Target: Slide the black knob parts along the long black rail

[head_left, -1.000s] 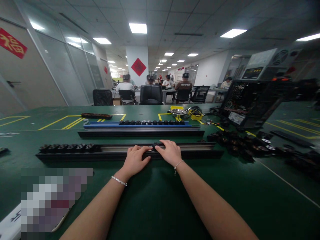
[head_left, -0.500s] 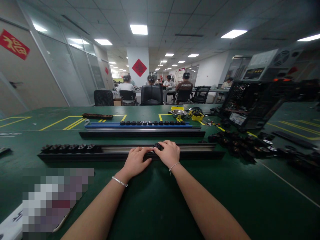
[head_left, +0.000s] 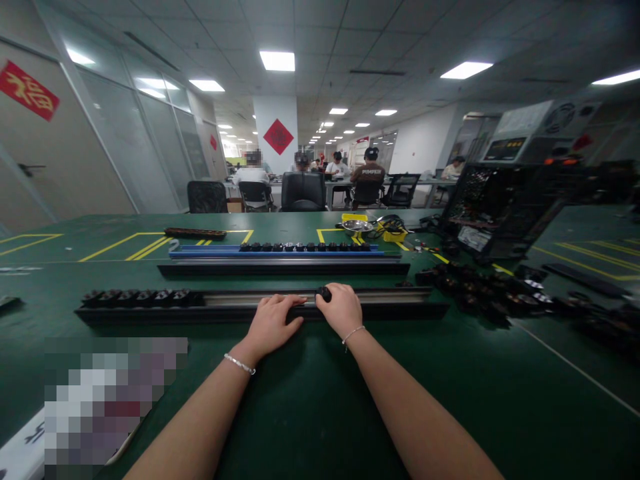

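A long black channel rail [head_left: 150, 315] lies across the green table in front of me, several black blocks [head_left: 145, 297] lined up in its left end. My right hand [head_left: 342, 309] pinches a small black part [head_left: 324, 293] at the rail, right of its middle; the fingers hide most of it. Just left of that, my left hand [head_left: 273, 321] rests on the rail's near edge with its fingers stretched and the thumb apart. Nothing shows in its grasp.
Behind the rail lie a second black rail [head_left: 285, 269] and a blue strip [head_left: 210, 251] bearing black pieces. At right are a heap of black parts [head_left: 475, 293] and an open computer case [head_left: 493, 213]. Toward the back stands a metal bowl [head_left: 357, 227]. People sit beyond the table.
My right hand has shifted slightly right along the rail with the small black part, opening a gap from my left hand. The left hand stays in place.
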Demonstrator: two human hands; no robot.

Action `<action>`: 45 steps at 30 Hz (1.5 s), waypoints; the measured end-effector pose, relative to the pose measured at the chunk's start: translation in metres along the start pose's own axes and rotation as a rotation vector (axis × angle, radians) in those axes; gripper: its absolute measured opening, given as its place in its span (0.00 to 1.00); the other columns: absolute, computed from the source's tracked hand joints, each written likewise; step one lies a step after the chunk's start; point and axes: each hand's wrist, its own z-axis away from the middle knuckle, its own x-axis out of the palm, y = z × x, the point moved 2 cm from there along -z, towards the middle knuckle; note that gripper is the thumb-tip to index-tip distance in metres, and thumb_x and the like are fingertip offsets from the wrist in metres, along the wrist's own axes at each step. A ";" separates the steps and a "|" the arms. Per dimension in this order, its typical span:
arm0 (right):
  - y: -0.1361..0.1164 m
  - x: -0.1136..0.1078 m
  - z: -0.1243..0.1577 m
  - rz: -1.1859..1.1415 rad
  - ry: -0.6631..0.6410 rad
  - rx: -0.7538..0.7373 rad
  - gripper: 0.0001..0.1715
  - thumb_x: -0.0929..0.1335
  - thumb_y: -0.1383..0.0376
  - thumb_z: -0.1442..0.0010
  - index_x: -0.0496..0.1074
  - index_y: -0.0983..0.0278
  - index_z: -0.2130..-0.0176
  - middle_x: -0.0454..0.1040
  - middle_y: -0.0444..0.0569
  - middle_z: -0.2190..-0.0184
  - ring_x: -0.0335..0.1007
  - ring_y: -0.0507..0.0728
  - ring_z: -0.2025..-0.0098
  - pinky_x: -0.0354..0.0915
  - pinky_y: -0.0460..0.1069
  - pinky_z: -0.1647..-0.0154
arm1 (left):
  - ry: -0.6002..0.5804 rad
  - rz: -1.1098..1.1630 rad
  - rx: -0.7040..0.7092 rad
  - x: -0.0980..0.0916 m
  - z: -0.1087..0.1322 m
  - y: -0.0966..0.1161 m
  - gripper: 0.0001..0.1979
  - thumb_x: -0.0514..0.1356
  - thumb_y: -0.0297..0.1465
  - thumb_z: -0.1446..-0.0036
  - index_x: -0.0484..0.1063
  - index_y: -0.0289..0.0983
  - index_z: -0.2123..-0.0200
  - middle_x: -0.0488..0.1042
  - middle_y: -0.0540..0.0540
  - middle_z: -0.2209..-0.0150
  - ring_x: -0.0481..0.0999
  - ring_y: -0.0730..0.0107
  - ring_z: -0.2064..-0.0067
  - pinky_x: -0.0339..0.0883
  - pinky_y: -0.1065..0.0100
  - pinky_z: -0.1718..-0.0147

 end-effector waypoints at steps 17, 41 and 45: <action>0.010 -0.006 -0.001 0.032 0.037 0.054 0.13 0.63 0.60 0.47 0.74 0.63 0.67 0.75 0.50 0.62 0.65 0.57 0.57 0.56 0.50 0.57 | 0.002 0.003 -0.018 0.000 -0.001 0.001 0.17 0.57 0.36 0.45 0.67 0.48 0.52 0.75 0.52 0.54 0.69 0.61 0.51 0.55 0.57 0.52; 0.021 -0.010 -0.004 0.019 0.035 0.069 0.11 0.63 0.61 0.48 0.73 0.63 0.70 0.75 0.49 0.65 0.66 0.56 0.60 0.58 0.48 0.60 | 0.009 0.009 -0.028 -0.001 -0.001 0.001 0.15 0.55 0.38 0.43 0.68 0.47 0.52 0.75 0.51 0.55 0.69 0.62 0.52 0.55 0.58 0.52; 0.020 -0.012 -0.004 0.030 0.025 0.057 0.11 0.63 0.61 0.48 0.73 0.63 0.69 0.75 0.49 0.65 0.67 0.56 0.60 0.57 0.48 0.59 | 0.009 0.007 -0.025 -0.001 -0.001 0.002 0.15 0.55 0.38 0.43 0.67 0.48 0.52 0.75 0.52 0.55 0.69 0.62 0.52 0.55 0.58 0.52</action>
